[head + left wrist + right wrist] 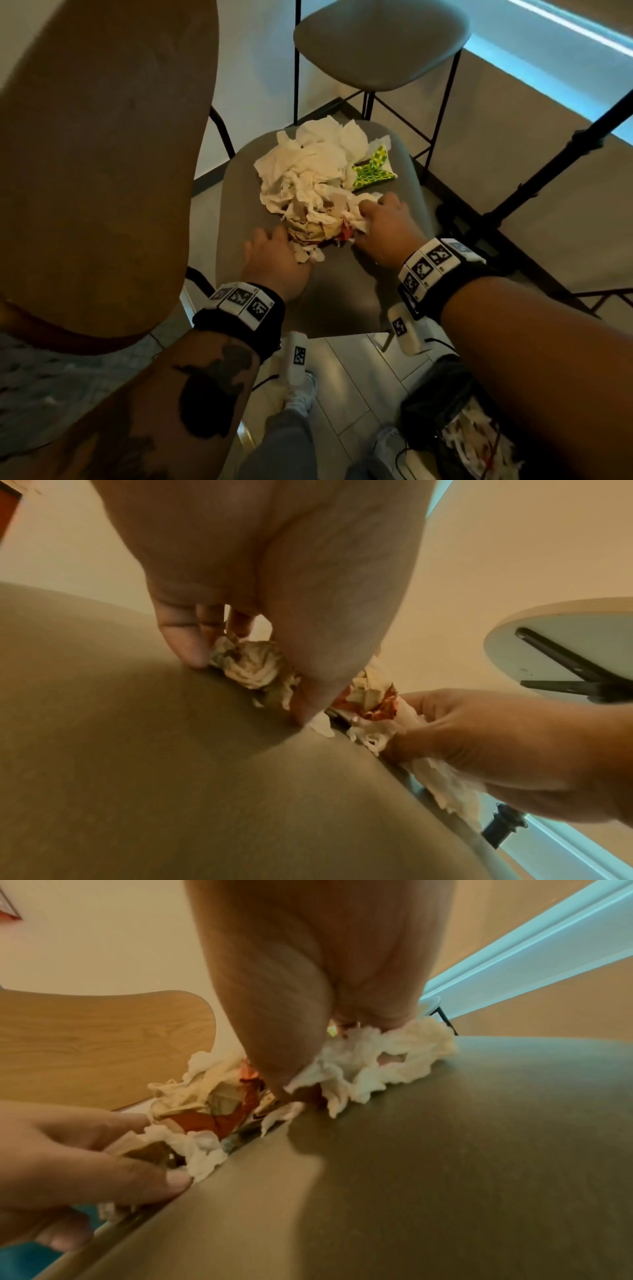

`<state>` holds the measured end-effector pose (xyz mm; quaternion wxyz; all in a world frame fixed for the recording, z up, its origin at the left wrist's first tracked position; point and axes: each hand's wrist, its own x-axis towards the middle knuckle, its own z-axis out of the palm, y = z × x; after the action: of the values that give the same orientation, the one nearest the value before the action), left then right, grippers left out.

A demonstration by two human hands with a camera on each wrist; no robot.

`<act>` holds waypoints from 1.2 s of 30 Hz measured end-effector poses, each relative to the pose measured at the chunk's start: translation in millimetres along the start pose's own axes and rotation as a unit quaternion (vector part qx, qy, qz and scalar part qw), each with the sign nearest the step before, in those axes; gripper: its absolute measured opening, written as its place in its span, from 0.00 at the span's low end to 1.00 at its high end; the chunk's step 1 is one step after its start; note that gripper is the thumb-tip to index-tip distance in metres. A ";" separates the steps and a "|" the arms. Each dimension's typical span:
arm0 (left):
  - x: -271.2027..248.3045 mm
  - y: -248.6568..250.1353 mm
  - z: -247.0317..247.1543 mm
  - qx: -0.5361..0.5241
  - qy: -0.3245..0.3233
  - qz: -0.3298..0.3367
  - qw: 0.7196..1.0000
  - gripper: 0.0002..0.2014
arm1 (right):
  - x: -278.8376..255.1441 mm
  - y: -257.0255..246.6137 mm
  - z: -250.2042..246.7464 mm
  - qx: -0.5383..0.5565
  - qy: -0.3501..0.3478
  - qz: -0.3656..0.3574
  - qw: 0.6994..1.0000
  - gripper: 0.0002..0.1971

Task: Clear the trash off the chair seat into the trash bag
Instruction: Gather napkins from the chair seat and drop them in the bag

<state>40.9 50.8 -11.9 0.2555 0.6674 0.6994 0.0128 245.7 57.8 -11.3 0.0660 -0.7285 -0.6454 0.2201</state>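
A heap of crumpled white tissues (308,171) lies on the grey chair seat (342,284), with a green-patterned paper (371,169) at its right edge. At the near end of the heap sits a crumpled tan and red wrapper (318,229) (222,1104). My left hand (274,240) (246,685) curls round that wrapper from the left, fingertips and thumb down on the seat. My right hand (366,212) (335,1056) grips a wad of white tissue (377,1058) on the wrapper's right side. The black trash bag (435,404) stands on the floor at lower right, with paper inside.
A wooden chair back (102,154) rises close on the left. A second grey chair (376,41) stands behind. Black stand legs (548,164) cross the floor on the right. My shoes (301,387) are below the seat's front edge. A round table's underside (565,647) is nearby.
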 end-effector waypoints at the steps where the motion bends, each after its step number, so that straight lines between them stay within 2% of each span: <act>1: 1.4 0.4 0.6 -0.009 0.001 0.001 1.000 0.28 | 0.9 0.2 2.1 0.009 -0.002 -0.006 1.000 0.17; 5: 8.0 -0.8 -0.9 -0.037 -0.005 0.004 0.999 0.17 | 3.0 2.1 3.7 0.058 -0.004 -0.022 0.998 0.02; 8: 9.8 -1.3 -7.0 -0.071 0.018 -0.007 0.997 0.10 | 3.4 4.7 -1.9 0.158 0.001 -0.004 0.987 0.04; 10: 7.1 1.6 -14.1 -0.093 0.038 -0.025 0.995 0.09 | 2.7 6.3 -8.4 0.222 0.026 0.027 0.974 0.06; 14: -9.0 11.4 -33.4 -0.164 0.087 -0.009 0.983 0.06 | -2.3 7.3 -27.2 0.362 0.059 0.099 0.925 0.10; 18: -27.9 17.3 -46.4 -0.225 0.125 0.050 0.965 0.04 | -17.0 4.2 -41.4 0.489 0.071 0.132 0.859 0.05; 26: -41.8 26.4 -48.0 -0.235 0.150 0.076 0.957 0.06 | -46.3 8.9 -45.8 0.517 0.057 0.169 0.837 0.09; 31: -60.5 43.4 -62.9 -0.233 0.177 0.148 0.945 0.08 | -82.6 22.3 -65.0 0.562 0.094 0.192 0.799 0.11; 34: -79.2 67.4 -70.9 -0.247 0.163 0.217 0.930 0.07 | -114.5 45.7 -71.9 0.584 0.129 0.240 0.764 0.08; 36: -84.5 82.1 -69.1 -0.261 0.144 0.258 0.919 0.07 | -141.3 65.7 -72.5 0.593 0.161 0.284 0.736 0.11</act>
<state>89.4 2.6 106.3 0.3051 0.7253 0.5039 0.3563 325.1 -75.9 61.8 0.5221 -0.7156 -0.1270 0.4463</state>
